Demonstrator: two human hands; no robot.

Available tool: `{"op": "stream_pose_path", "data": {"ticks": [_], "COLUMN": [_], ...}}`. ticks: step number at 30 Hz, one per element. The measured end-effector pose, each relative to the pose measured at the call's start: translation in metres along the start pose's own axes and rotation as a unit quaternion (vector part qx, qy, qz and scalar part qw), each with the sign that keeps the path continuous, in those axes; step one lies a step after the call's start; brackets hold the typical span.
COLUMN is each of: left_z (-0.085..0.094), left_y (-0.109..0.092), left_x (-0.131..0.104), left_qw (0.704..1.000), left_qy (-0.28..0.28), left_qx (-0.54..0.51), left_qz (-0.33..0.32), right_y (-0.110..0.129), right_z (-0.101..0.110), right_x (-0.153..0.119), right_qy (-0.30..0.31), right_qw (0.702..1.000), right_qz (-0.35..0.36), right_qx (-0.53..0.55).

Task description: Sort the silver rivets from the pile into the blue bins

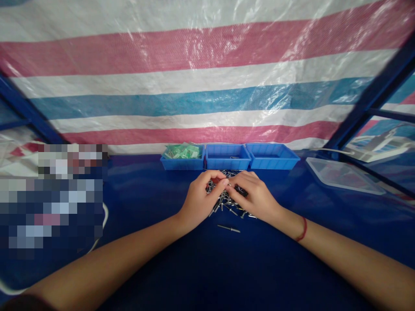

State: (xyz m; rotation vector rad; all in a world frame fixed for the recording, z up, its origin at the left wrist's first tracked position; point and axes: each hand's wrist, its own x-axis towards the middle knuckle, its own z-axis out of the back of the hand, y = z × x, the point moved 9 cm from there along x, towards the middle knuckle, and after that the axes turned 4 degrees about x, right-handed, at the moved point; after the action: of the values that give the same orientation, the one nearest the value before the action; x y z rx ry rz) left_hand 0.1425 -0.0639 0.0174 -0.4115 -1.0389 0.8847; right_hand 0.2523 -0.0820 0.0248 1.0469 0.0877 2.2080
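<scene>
My left hand and my right hand meet over a loose pile of metal pop rivets. Thumb and fingers of each hand are pinched together, and the fingertips of both touch. Whatever sits between them is too small and too covered to make out. Part of the pile is hidden behind the fingers. Closer to me, a single pop rivet lies apart on the dark blue table.
Behind the pile stand three blue bins: a left bin with green plastic packets, a middle bin with a few metal pieces, and a right bin. A translucent lid lies at right. A white cable runs at left.
</scene>
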Motion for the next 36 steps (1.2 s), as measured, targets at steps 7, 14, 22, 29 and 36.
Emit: {"op": "stream_pose_path", "data": {"ticks": [7,14,22,29,36], "left_z": [0.001,0.0,-0.001,0.001,0.005], "left_y": [0.01,0.011,0.008,0.002,-0.017], "left_x": [0.0,-0.001,-0.003,-0.006,0.002], "left_qw": [0.999,0.999,0.999,0.999,0.989], "left_qy": [-0.029,-0.023,-0.025,-0.042,-0.03], "left_qx": [0.005,0.036,0.013,0.018,0.075], "left_qz": [0.031,0.017,0.015,-0.008,-0.122], "right_y": [-0.004,0.002,0.003,-0.052,-0.069], "right_z": [0.014,0.019,0.026,0.031,0.026], "right_x": [-0.003,-0.004,0.009,0.045,0.047], "right_qy": [-0.086,-0.108,-0.092,-0.086,-0.076], "right_qw": [0.996,0.994,0.995,0.983,0.977], "right_qz": [-0.019,-0.011,-0.009,-0.059,-0.064], "right_qx": [0.027,0.035,0.029,-0.153,-0.19]}}
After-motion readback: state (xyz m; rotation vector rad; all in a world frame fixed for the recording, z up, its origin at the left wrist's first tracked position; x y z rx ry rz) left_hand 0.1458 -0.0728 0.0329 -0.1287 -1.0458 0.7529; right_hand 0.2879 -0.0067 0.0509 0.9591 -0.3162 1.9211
